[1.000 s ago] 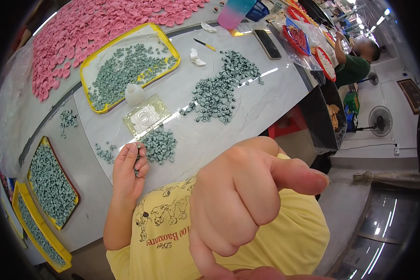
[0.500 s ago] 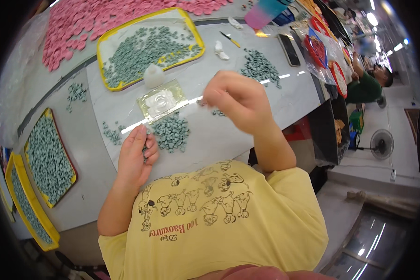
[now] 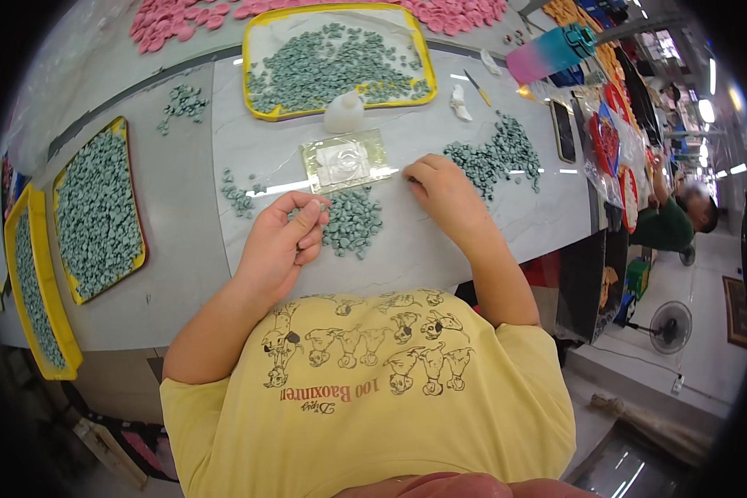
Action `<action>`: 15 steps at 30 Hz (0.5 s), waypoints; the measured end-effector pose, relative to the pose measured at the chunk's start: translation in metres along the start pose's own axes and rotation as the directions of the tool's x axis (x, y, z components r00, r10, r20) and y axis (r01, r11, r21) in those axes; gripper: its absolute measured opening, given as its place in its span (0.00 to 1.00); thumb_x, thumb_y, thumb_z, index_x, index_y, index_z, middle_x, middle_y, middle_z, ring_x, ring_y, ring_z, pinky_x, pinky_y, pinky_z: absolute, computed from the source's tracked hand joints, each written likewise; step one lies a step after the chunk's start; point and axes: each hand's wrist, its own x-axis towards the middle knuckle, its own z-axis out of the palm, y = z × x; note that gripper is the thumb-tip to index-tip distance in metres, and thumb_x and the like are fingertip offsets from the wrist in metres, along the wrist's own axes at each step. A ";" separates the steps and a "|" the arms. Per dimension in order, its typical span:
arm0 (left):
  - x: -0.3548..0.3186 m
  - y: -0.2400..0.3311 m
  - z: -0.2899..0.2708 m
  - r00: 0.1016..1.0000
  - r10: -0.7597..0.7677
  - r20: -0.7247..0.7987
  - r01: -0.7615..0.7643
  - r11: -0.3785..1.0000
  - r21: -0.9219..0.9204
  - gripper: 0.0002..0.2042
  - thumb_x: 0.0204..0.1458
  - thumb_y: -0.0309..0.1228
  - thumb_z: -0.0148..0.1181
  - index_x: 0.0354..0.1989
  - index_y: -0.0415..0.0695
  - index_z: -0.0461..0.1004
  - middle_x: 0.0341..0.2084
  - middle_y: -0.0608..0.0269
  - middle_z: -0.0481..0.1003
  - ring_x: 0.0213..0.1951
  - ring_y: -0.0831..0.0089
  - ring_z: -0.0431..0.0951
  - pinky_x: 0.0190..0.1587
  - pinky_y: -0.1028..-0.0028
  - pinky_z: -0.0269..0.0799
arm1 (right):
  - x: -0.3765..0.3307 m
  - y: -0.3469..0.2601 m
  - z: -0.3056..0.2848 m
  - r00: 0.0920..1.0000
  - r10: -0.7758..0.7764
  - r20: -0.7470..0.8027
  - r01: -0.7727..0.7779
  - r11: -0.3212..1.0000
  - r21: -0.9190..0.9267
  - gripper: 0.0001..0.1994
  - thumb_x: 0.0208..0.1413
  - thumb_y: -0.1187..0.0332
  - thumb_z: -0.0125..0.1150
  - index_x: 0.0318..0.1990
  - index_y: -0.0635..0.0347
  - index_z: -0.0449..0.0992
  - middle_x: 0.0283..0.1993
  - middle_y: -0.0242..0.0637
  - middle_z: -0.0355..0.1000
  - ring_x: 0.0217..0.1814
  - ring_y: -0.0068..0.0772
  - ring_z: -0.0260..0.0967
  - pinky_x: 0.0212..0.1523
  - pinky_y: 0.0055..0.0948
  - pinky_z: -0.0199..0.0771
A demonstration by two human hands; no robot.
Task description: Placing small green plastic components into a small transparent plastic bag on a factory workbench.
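My left hand (image 3: 284, 241) is closed at the near left edge of a pile of small grey-green pieces (image 3: 353, 222). A small green piece (image 3: 322, 205) shows at its pinched thumb and fingertips. My right hand (image 3: 446, 192) is low over the table, thumb and fingers pinched together; what they hold, if anything, is too small to name. Between the hands and farther off lies a yellowish clear pad (image 3: 375, 156) with a white patch (image 3: 343, 163) on it. A translucent white squeeze bottle (image 3: 344, 112) stands just behind the pad. Another green heap (image 3: 494, 162) lies beyond my right hand.
A yellow-rimmed tray (image 3: 246, 79) of green pieces lies at the back. Two more trays, one flat (image 3: 144, 241) and one deeper yellow (image 3: 68, 365), stand left. At the right are a phone (image 3: 563, 133), a small knife (image 3: 478, 89) and a blue-pink bottle (image 3: 548, 56).
My right hand has come down from its raised, blurred position to the table by the right heap, which now spreads nearer. My left hand has turned, bringing its pinched fingertips up. The view has shifted.
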 end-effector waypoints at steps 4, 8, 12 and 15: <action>-0.005 0.008 -0.016 1.000 0.021 0.002 -0.021 0.999 0.028 0.08 0.56 0.29 0.51 0.40 0.38 0.66 0.30 0.64 0.68 0.19 0.87 0.55 0.19 0.85 0.51 | 0.007 -0.009 0.006 0.998 0.067 -0.001 -0.067 0.996 -0.050 0.09 0.44 0.79 0.56 0.35 0.64 0.73 0.34 0.41 0.68 0.37 0.42 0.66 0.40 0.33 0.68; -0.008 0.012 -0.027 1.000 0.001 0.015 -0.001 1.000 0.016 0.08 0.56 0.29 0.51 0.41 0.38 0.66 0.33 0.60 0.69 0.19 0.86 0.55 0.19 0.85 0.52 | 0.009 -0.015 0.015 0.989 0.133 -0.062 -0.131 0.991 0.038 0.08 0.45 0.78 0.58 0.36 0.64 0.73 0.33 0.39 0.68 0.32 0.36 0.68 0.34 0.29 0.69; -0.010 0.015 -0.036 0.998 -0.047 0.032 0.047 0.999 -0.019 0.07 0.56 0.28 0.50 0.40 0.39 0.66 0.32 0.62 0.69 0.19 0.86 0.55 0.19 0.85 0.52 | 0.020 -0.038 0.022 0.983 0.145 -0.108 -0.123 0.974 0.189 0.08 0.46 0.76 0.60 0.36 0.63 0.74 0.31 0.37 0.70 0.31 0.32 0.69 0.32 0.25 0.69; -0.012 0.016 -0.040 0.996 -0.042 0.077 0.048 0.996 -0.073 0.06 0.58 0.29 0.47 0.37 0.39 0.65 0.28 0.65 0.67 0.19 0.85 0.56 0.19 0.85 0.51 | 0.027 -0.046 0.035 0.968 0.179 -0.178 -0.121 0.948 0.293 0.08 0.46 0.76 0.61 0.35 0.63 0.75 0.30 0.37 0.71 0.30 0.30 0.70 0.31 0.24 0.69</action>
